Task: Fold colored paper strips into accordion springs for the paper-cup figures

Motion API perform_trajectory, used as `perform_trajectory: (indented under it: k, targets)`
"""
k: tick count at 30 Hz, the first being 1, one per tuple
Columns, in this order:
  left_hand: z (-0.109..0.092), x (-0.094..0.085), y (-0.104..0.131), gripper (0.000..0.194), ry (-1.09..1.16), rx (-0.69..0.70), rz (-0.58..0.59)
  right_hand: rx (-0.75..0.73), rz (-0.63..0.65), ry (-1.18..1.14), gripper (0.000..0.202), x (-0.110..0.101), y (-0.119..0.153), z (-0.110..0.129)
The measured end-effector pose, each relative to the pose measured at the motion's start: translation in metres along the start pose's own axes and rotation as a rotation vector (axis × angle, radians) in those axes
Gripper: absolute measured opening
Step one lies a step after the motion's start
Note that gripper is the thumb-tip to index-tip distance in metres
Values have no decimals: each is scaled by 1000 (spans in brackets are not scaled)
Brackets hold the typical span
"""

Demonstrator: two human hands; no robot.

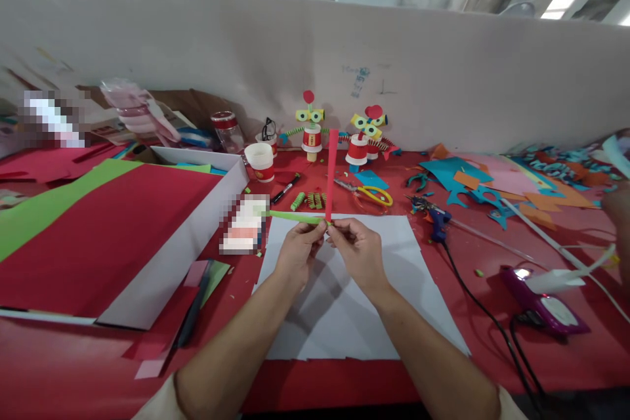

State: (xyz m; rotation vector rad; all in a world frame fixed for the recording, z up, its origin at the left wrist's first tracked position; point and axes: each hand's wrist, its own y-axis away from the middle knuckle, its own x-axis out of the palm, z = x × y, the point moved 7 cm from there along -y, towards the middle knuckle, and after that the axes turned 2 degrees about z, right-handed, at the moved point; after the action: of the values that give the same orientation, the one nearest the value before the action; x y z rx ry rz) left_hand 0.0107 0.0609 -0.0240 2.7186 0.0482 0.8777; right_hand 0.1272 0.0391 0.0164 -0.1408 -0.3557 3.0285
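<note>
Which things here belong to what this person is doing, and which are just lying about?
In use:
- red strip, standing upright at the pinched fingers of the left hand and right hand
- green strip, meeting it there
- white paper, underneath

Apparently just lying about:
- yellow-handled scissors
- glue gun
- red-lidded jar
- black pen

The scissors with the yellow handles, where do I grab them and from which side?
Probably best to grip the scissors by the yellow handles, coming from the right. They lie on the red table with the handles at the right end and the metal blades pointing left, so your fingers should stay off the cutting end.
</note>
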Motion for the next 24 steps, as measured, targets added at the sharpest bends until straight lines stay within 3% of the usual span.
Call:
perform_trajectory:
  k: [5,9,12,15,20,24]
  targets:
    - [-5,2,-2,31,-192,28,76,7,4,9,13,-4,-3,4]
    - [-9,2,-3,28,-81,-15,148,6,25,8,20,-8,-9,8]
    - [-9,6,0,29,-35,-82,204,18,126,-49,26,-6,-13,7]
    - [-10,10,2,29,-34,-78,232,15,224,-91,19,-2,-13,7]
    - [-15,10,3,36,-24,43,216,-6,227,-118,13,-1,-13,10]
    - [-11,12,4,30,-19,31,222,-43,177,-80,10,-4,-16,9]
